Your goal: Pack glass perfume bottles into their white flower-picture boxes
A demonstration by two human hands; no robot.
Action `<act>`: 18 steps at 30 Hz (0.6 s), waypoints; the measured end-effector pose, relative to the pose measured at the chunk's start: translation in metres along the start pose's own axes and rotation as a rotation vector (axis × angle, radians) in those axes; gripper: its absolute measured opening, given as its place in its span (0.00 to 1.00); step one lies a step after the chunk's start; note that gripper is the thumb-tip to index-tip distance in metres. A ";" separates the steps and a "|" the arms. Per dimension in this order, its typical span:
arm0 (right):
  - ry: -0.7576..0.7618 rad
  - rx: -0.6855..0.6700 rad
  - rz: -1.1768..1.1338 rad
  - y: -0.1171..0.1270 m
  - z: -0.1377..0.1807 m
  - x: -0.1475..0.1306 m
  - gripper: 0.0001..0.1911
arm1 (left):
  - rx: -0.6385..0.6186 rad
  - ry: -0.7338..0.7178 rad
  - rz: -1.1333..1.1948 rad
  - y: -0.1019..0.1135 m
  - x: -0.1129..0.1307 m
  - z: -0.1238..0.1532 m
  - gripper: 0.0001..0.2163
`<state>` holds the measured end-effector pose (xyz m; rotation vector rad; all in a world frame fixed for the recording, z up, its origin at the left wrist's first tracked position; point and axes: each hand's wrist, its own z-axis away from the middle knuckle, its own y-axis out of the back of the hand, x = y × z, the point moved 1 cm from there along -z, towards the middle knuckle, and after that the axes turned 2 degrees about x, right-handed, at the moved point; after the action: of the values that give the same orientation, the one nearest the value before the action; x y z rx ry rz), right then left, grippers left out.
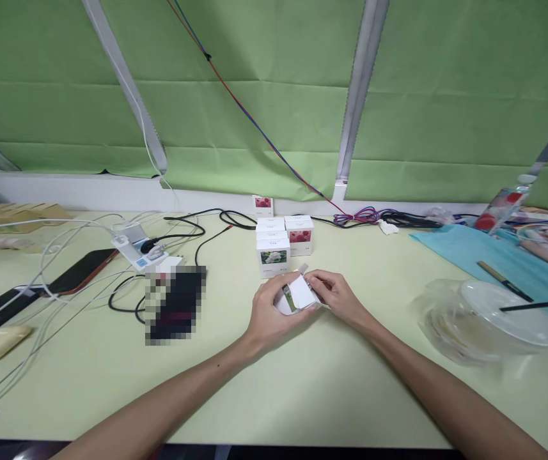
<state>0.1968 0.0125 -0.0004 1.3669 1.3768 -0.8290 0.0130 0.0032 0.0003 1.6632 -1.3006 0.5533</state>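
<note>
A small white cardboard box [297, 295] with a green picture on its side is in my hands above the table. My left hand [271, 310] wraps round it from the left, thumb underneath and fingers over the far side. The fingers of my right hand [334, 294] pinch at its right end, by a raised flap; whether they grip the flap or something inside is hidden. Just beyond stand several similar white boxes in a row, the front one [274, 259] showing a white flower. Beside them is a box with pink flowers [298, 236].
Another pink-flower box [263, 206] stands at the back by the wall. Left lie a power strip [134, 249], tangled cables, a phone [82, 271] and a pixelated dark object [178, 303]. Right are a bagged, lidded bowl [489, 319], a blue cloth [465, 249] and a bottle [506, 204].
</note>
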 end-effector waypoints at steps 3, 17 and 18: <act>-0.003 -0.010 -0.001 0.000 -0.001 0.001 0.23 | -0.003 -0.001 -0.007 0.000 0.001 0.000 0.27; 0.007 -0.089 0.030 0.005 0.001 -0.007 0.22 | 0.001 0.019 0.003 0.001 0.009 -0.001 0.27; 0.006 -0.101 0.032 0.006 0.001 -0.007 0.21 | -0.004 0.016 0.002 0.001 0.008 -0.001 0.27</act>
<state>0.2024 0.0099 0.0075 1.3116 1.3789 -0.7254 0.0148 0.0002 0.0079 1.6506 -1.2912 0.5642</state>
